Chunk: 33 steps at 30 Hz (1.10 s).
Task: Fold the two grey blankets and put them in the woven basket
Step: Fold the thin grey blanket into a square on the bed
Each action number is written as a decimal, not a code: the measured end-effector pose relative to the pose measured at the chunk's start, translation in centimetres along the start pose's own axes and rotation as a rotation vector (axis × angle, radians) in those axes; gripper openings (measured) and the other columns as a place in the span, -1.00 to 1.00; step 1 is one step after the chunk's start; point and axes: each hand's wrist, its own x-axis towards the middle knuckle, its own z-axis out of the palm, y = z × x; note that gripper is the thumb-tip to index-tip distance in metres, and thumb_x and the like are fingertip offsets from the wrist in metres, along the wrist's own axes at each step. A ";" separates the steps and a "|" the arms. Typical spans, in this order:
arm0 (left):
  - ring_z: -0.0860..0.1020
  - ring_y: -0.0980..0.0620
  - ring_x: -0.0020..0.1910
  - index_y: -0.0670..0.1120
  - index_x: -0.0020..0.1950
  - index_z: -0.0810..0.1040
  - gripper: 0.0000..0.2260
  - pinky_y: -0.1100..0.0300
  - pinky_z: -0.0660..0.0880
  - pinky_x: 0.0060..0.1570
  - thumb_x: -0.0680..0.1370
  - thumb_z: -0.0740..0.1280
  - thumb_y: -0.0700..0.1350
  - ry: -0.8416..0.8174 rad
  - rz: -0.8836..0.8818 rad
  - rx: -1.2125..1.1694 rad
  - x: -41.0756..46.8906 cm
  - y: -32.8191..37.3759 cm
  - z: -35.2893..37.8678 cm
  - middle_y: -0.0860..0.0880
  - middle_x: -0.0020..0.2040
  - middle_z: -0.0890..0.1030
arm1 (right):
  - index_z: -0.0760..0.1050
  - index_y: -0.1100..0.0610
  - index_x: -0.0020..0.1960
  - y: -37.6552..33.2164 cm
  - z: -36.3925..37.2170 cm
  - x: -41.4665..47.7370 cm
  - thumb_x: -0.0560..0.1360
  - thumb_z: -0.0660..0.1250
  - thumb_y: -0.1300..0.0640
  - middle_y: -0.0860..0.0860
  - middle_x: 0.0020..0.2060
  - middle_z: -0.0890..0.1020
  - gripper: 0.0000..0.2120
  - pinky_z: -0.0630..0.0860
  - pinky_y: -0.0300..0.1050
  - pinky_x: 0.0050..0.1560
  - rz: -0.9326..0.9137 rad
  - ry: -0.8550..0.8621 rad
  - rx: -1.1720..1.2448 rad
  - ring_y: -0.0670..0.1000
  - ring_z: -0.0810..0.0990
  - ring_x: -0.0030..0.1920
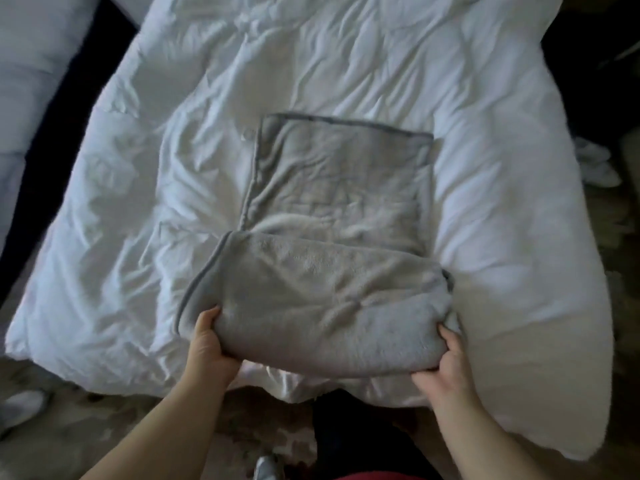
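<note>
One grey fleece blanket (322,237) lies on the white duvet in the middle of the view, folded into a long strip with a darker hem. Its near end is doubled back over itself into a thick fold. My left hand (207,341) grips the near left corner of that fold, thumb on top. At the near right corner my right hand (446,365) holds the bunched edge with the fingers curled under the fabric. A second blanket and the woven basket are out of view.
The rumpled white duvet (346,64) covers the bed and hangs over its near edge. White pillows (31,64) lie at the far left. A white shoe (20,407) sits on the patterned carpet at the lower left.
</note>
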 end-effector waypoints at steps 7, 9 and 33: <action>0.58 -0.09 -0.15 -0.13 0.00 0.54 -0.81 0.00 0.51 -0.15 0.49 0.29 -0.04 -0.339 0.237 -0.067 -12.6 12.1 18.0 -0.11 -0.14 0.62 | 0.66 -0.07 -0.33 -16.9 20.7 -7.8 0.54 0.11 0.07 0.00 -0.22 0.69 -0.59 0.52 -0.09 -0.09 -0.397 -0.313 -0.063 0.07 0.57 -0.08; 0.58 -0.07 -0.12 -0.10 0.00 0.57 -0.82 0.04 0.52 -0.15 0.47 0.32 -0.04 -0.440 0.316 -0.113 -17.8 15.3 22.1 -0.08 -0.10 0.63 | 0.66 -0.05 -0.10 -21.3 25.9 -11.6 0.52 0.17 0.01 0.08 0.05 0.64 -0.74 0.48 0.05 0.15 -0.459 -0.401 0.000 0.14 0.55 0.11; 0.61 -0.09 -0.13 -0.16 -0.03 0.59 -0.84 0.02 0.56 -0.18 0.44 0.34 -0.14 -0.381 0.209 0.045 -10.9 4.5 1.1 -0.12 -0.28 0.70 | 0.66 -0.21 -0.35 -4.9 2.5 -13.0 0.56 0.08 0.11 -0.03 -0.31 0.72 -0.50 0.62 -0.07 -0.35 -0.345 -0.181 -0.043 0.06 0.65 -0.19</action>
